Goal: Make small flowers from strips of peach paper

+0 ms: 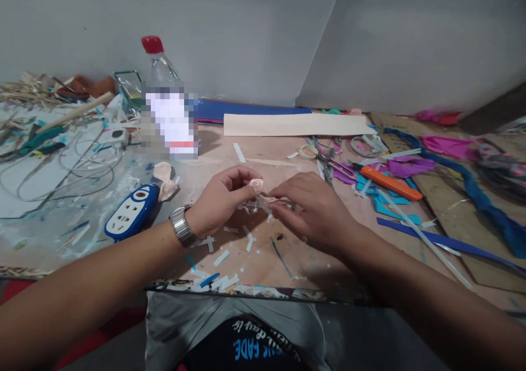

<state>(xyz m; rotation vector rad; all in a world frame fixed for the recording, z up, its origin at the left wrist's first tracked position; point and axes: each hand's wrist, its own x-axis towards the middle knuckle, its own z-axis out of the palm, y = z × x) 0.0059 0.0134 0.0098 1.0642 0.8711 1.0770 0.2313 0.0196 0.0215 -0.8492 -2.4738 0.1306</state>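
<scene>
A small cream rolled flower (256, 184), apparently of crepe paper, is pinched between the thumb and fingers of my left hand (217, 201). That wrist wears a metal watch (182, 226). Just to the right, my right hand (314, 206) has its thumb and fingers closed on the thin twisted tail (276, 199) running from the flower. Part of the tail is hidden by the fingers. Both hands are raised a little over the table (258, 245). Behind them lies a long cream paper strip (296, 124).
A blue and white power strip (132, 212) and a cream scrap (165, 180) lie left. A red-capped bottle (152, 45) stands behind. Scissors (324, 160), an orange cutter (390, 182) and blue strips lie right. Green-handled pliers (41, 141) rest far left. White scraps litter the front.
</scene>
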